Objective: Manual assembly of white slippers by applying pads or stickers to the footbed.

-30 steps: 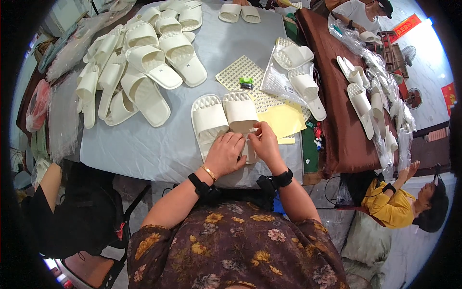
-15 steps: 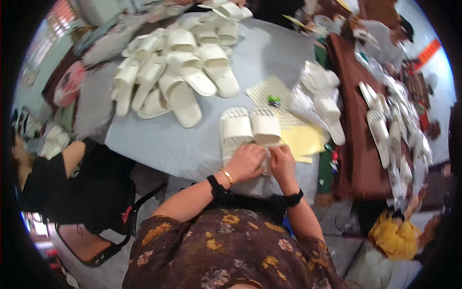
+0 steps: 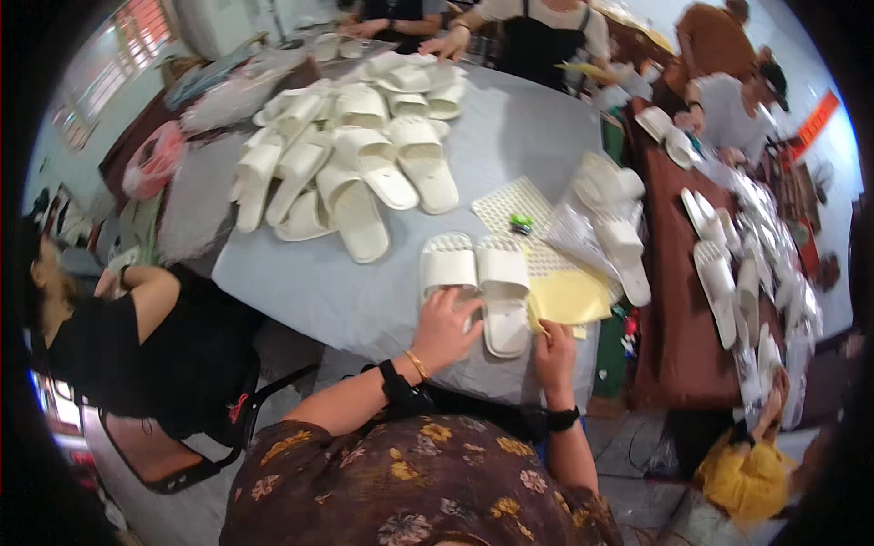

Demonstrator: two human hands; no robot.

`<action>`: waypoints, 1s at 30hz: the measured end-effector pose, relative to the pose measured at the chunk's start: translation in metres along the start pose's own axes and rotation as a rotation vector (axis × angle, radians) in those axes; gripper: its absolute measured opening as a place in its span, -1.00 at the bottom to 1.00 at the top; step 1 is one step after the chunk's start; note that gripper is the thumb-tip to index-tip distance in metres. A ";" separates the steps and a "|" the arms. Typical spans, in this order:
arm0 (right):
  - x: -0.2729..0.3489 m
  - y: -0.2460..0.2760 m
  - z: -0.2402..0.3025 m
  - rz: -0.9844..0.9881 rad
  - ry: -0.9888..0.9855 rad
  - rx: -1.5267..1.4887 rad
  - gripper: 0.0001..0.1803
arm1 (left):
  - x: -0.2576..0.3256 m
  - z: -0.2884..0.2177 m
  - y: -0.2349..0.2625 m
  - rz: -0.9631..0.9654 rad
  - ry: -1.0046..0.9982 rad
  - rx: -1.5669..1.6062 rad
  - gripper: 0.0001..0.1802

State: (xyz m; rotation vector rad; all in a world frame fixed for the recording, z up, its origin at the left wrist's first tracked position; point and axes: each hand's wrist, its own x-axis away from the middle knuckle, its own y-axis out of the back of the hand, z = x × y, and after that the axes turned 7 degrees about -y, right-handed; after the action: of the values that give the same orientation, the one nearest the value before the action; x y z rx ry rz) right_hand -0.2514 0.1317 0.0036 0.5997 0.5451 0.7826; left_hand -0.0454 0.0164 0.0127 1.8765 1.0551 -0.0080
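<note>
A pair of cream-white slippers lies side by side at the table's near edge, toes pointing away from me. My left hand (image 3: 444, 329) rests over the heel half of the left slipper (image 3: 449, 266), its fingers and thumb apart, hiding most of that footbed. The right slipper (image 3: 503, 271) shows whole beside it. To its right, my right hand (image 3: 555, 359) is closed in a pinch beside the lower left edge of some yellow sheets (image 3: 569, 298); what lies between those fingertips is too small to make out.
Many more slippers (image 3: 360, 136) are heaped on the grey table (image 3: 300, 291). Right of the pair are a dotted cream sheet (image 3: 510, 202), a small green item (image 3: 521, 223) and bagged slippers (image 3: 612, 214). A brown table (image 3: 674, 318) stands farther right. Several people work around, one seated at left.
My hands have parted: the left has shifted left onto the left slipper, the right has drawn away to the right and nearer me. The right slipper's heel is now uncovered.
</note>
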 end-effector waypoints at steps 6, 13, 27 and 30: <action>0.000 -0.017 0.001 0.019 0.012 -0.095 -0.81 | -0.032 -0.004 -0.011 0.096 0.124 -0.192 -0.37; 0.007 -0.011 -0.013 -0.071 0.059 -0.020 -0.81 | -0.017 -0.005 -0.015 0.077 0.056 -0.156 -0.39; 0.015 -0.009 -0.004 -0.094 0.057 -0.065 -0.84 | -0.129 0.102 0.238 -0.209 0.303 -0.374 -0.38; 0.015 -0.010 -0.007 -0.121 0.024 -0.036 -0.84 | -0.110 0.115 0.188 -0.191 0.330 -0.494 -0.28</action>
State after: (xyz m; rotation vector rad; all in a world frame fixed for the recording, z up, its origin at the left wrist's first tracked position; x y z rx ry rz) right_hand -0.2427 0.1396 -0.0112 0.5198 0.5824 0.6848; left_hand 0.0570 -0.1733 0.1312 1.3508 1.3162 0.4267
